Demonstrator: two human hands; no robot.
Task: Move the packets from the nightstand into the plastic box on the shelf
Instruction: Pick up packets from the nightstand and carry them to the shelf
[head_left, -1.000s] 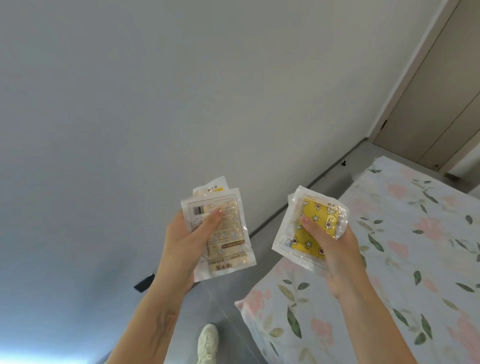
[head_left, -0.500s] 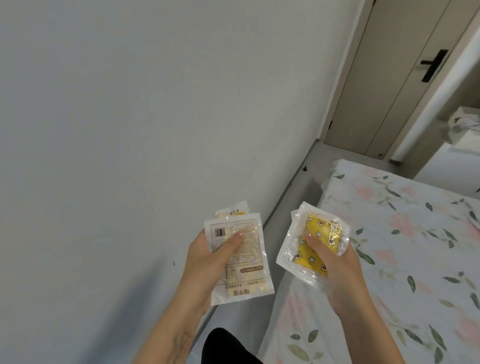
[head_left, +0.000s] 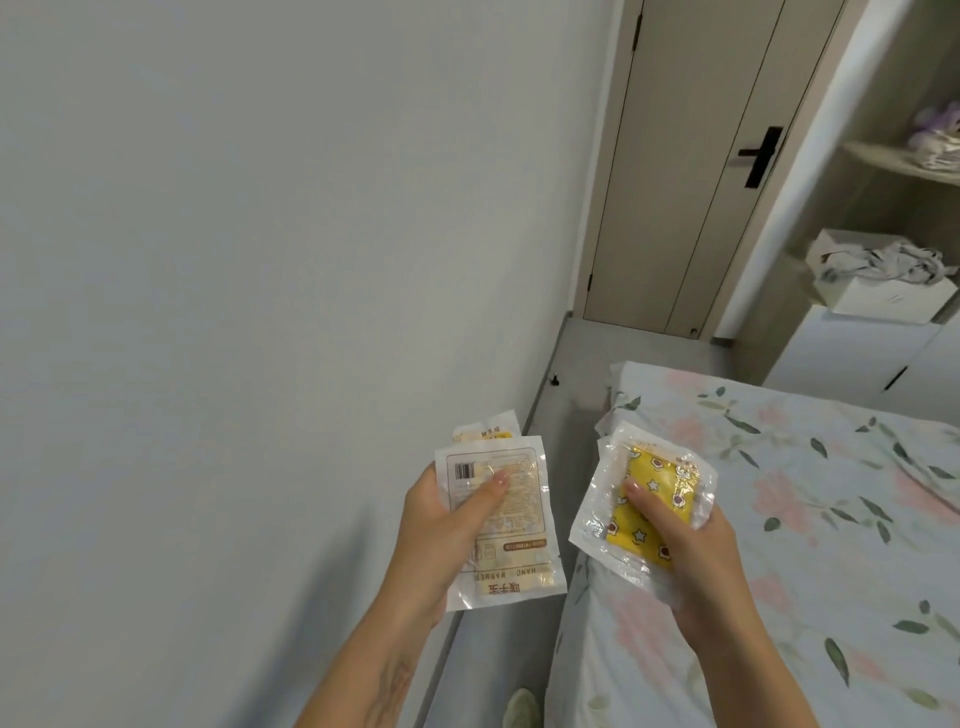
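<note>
**Packets held in both hands beside the bed**

The left hand (head_left: 441, 540) grips a stack of white packets (head_left: 511, 530), its thumb lying across the printed back of the front one, which shows a barcode near its top left corner, and its fingers curled behind. The top edge of a second packet peeks out behind the first. The right hand (head_left: 691, 551) holds the yellow packets (head_left: 644, 509), clear wrappers with a yellow star-patterned pad inside; the thumb presses on the yellow face and the other fingers wrap round the back, with one fingertip showing at the right edge. How many packets are in each stack cannot be told exactly. The two stacks are apart, side by side, held up in front of the person.

A plain pale wall (head_left: 260, 260) fills the left. A bed (head_left: 779, 519) with a floral sheet lies on the right, below the right hand. A strip of grey floor (head_left: 561, 364) runs between wall and bed toward a beige door (head_left: 691, 156) with a black handle at the far end. To the far right stand open shelves (head_left: 904, 161) and a white box (head_left: 883, 296) with crumpled material on top. A shoe (head_left: 522, 709) shows at the bottom edge
</note>
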